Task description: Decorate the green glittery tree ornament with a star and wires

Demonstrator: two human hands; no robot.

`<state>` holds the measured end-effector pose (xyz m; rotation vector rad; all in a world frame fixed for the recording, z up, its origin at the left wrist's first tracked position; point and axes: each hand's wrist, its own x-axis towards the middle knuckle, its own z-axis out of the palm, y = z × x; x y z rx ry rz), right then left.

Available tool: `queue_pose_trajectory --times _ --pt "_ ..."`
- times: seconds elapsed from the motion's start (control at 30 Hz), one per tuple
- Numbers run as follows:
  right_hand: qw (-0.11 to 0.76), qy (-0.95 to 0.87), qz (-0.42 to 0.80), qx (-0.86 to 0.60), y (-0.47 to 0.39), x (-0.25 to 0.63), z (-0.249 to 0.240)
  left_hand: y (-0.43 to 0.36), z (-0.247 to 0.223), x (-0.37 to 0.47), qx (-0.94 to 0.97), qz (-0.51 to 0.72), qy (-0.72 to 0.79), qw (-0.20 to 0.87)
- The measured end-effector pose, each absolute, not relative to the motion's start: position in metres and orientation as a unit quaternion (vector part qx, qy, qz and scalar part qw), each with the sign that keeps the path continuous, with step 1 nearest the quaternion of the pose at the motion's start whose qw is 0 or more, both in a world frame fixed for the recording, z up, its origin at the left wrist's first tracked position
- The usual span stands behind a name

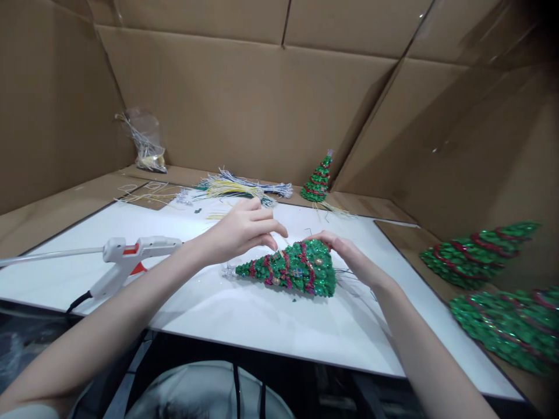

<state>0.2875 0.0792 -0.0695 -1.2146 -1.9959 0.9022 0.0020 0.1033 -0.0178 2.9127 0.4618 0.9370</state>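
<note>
A small green tree with red garlands lies on its side on the white board, its tip toward the left and thin wires coming out of its base on the right. Over the tree's upper side, my left hand has its thumb and index finger close together around something pale and thin that I cannot make out. My right hand rests against the far edge of the tree's base, its fingers wrapped partly behind it.
A white glue gun lies at the left. Bundles of coloured wires and a standing tree are at the back, with a plastic bag at the back left. Two more trees lie at the right. Cardboard walls surround the board.
</note>
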Motion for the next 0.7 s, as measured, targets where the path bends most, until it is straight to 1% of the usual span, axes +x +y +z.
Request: queue_pose_trajectory --times 0.1,0.2,0.43,0.7 --pt "0.294 -0.775 0.349 -0.437 0.077 0.288 -0.067 0.102 -0.021 -0.002 0.938 0.296 0.177 0.020" --pt "0.295 -0.788 0.347 -0.414 0.075 0.290 -0.067 0.100 -0.024 -0.004 0.938 0.290 0.187 0.025" --pt "0.282 -0.800 0.340 -0.406 0.074 0.292 -0.064 0.098 -0.030 -0.009 0.943 0.274 0.186 0.018" --pt "0.257 -0.813 0.348 -0.390 0.072 0.297 -0.058 0.094 -0.034 -0.013 0.950 0.252 0.177 0.042"
